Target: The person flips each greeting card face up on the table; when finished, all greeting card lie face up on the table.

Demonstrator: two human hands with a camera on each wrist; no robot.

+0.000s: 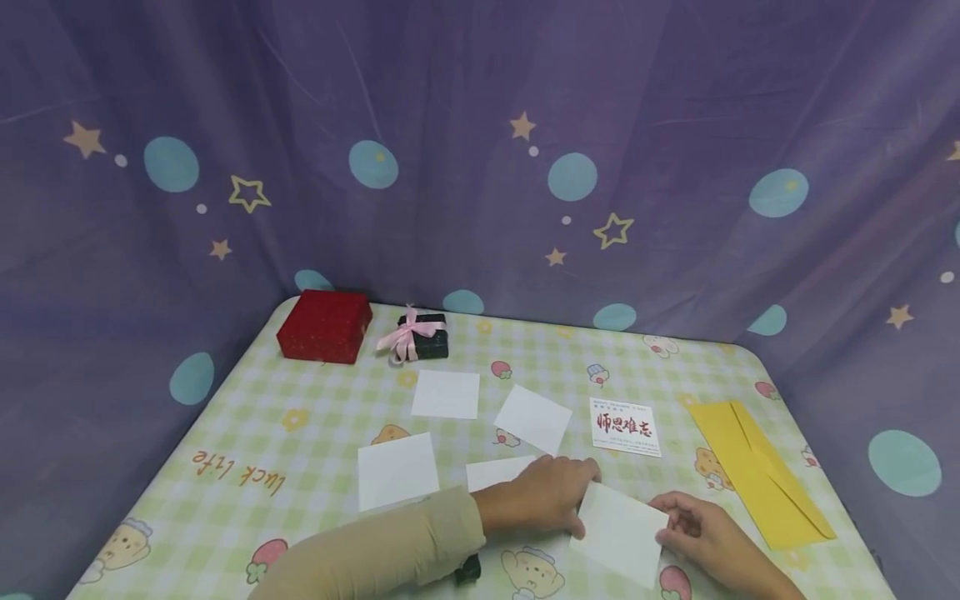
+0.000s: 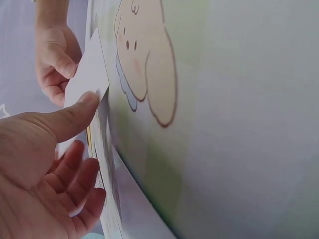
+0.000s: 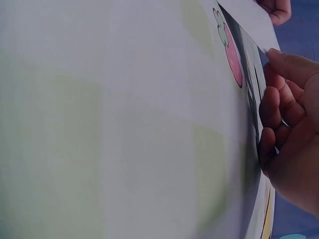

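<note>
In the head view, a square white card [image 1: 622,533] is held between both hands near the front of the table. My left hand [image 1: 546,496] pinches its left edge, and the left wrist view shows the thumb [image 2: 75,117] lying on the card's face. At the opposite edge, my right hand [image 1: 708,537] grips the card between thumb and fingers, with the other fingers curled in the right wrist view. Partly hidden behind the left hand is another white card [image 1: 498,473]. Beyond the hands lies a white card with red Chinese writing [image 1: 626,427].
More blank white cards [image 1: 446,394] lie left and behind. A yellow envelope [image 1: 761,475] is at the right. A red box [image 1: 325,327] and a small dark box with pink ribbon [image 1: 423,336] stand at the back left. Under the left sleeve, a black object [image 1: 468,570] shows partly.
</note>
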